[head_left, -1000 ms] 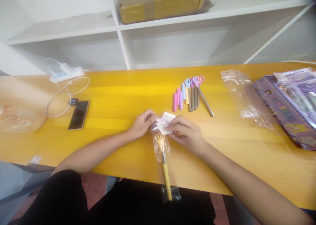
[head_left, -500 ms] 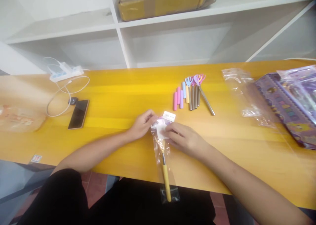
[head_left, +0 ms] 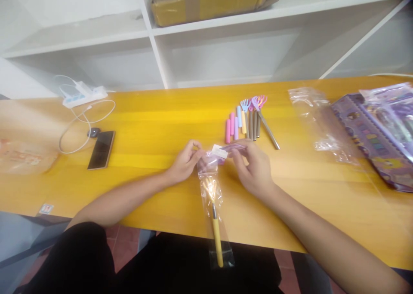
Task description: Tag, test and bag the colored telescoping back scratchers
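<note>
A yellow back scratcher [head_left: 217, 238] with a claw-shaped head lies inside a clear plastic bag [head_left: 208, 173], its handle reaching past the table's front edge. My left hand [head_left: 185, 161] is closed, pinching the bag's top left corner. Between the thumb and fingers of my right hand [head_left: 256, 167] is a thin purple card [head_left: 232, 147], partly hidden by the fingers. A white label [head_left: 219, 151] shows at the card's left end, just above the bag's mouth. Whether card and bag are joined, I cannot tell.
Beyond my right hand lie several metal-rod back scratchers [head_left: 267, 128] and coloured handle sleeves [head_left: 236, 124]. Clear plastic bags [head_left: 325, 144] and a purple box [head_left: 371, 135] are at the right. A phone [head_left: 101, 150], mouse [head_left: 94, 132] and power strip [head_left: 84, 96] sit left.
My right hand has moved up and to the right, away from the bag's front, and the purple card now shows in its fingers. The left hand stays at the bag's corner.
</note>
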Tool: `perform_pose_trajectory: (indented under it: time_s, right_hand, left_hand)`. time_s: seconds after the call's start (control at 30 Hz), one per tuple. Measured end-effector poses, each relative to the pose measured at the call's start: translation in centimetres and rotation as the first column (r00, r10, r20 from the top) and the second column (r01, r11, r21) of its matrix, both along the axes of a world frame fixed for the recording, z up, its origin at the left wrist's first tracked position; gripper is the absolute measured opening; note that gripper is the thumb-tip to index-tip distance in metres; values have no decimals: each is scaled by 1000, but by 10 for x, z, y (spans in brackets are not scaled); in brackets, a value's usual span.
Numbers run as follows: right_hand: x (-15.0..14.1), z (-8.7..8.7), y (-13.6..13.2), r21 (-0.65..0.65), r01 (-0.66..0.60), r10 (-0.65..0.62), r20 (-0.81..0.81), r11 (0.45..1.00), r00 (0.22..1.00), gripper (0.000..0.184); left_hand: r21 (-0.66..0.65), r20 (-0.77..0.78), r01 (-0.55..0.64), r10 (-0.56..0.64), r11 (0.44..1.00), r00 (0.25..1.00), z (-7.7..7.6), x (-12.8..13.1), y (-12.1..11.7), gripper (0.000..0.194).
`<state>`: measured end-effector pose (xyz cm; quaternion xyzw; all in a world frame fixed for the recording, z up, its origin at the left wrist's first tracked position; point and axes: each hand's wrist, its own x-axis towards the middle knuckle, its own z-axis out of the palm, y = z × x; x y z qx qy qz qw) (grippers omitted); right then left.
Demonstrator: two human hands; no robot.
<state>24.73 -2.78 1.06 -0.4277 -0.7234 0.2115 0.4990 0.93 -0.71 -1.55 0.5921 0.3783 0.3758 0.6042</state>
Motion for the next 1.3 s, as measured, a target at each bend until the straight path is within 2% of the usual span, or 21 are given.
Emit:
perform_pose_trajectory:
  time_s: [0.07, 0.13, 0.27, 0.43, 0.6, 0.7, 0.8, 0.97, 1.13, 1.3]
  right_hand:
    - [-2, -4, -1, -120, -40, 25, -123, 992, 992, 12]
    - [-4, -9, -1, -174, -100, 63, -204, 980, 977, 21]
    - [-6, -14, -1, -152, -104, 72, -204, 983, 976, 34]
    - [-6, -14, 1, -153, -57, 33, -157, 987, 987, 24]
    - [-5, -14, 4, -165, -52, 4, -280, 985, 960, 20]
    - [-4, -12, 5, -161, -43, -12, -324, 986, 946, 21]
    - [-3, -10, 5, -150, -65, 24, -263, 987, 965, 17]
    - [-1, -10, 7, -46, -5, 3, -36, 999, 999, 7]
    - [5, -9, 12, 67, -39, 29, 132, 997, 991, 11]
    - [7, -6, 14, 135, -110, 82, 198, 985, 977, 20]
  left_hand:
    - [24, 33, 1, -2, 1000, 999, 1, 1, -1, 40]
    - [54, 21, 5, -6, 999, 1000, 2, 1, -2, 39]
    - [42, -8, 42, -42, 998, 999, 1, 1, -1, 40]
    - [-16, 52, 87, -86, 996, 995, 2, 0, 3, 37]
    - [-51, 161, 134, -124, 990, 979, 5, 0, 3, 32]
    - [-80, 210, 166, -146, 983, 967, 7, -1, 2, 36]
    - [-141, 321, 199, -145, 970, 936, 9, 1, 3, 41]
    - [-279, 461, 217, -68, 935, 885, 11, 4, 7, 48]
    - [-366, 499, 229, -17, 902, 866, 11, 2, 9, 53]
    - [-384, 487, 290, -75, 877, 870, 11, 0, 9, 58]
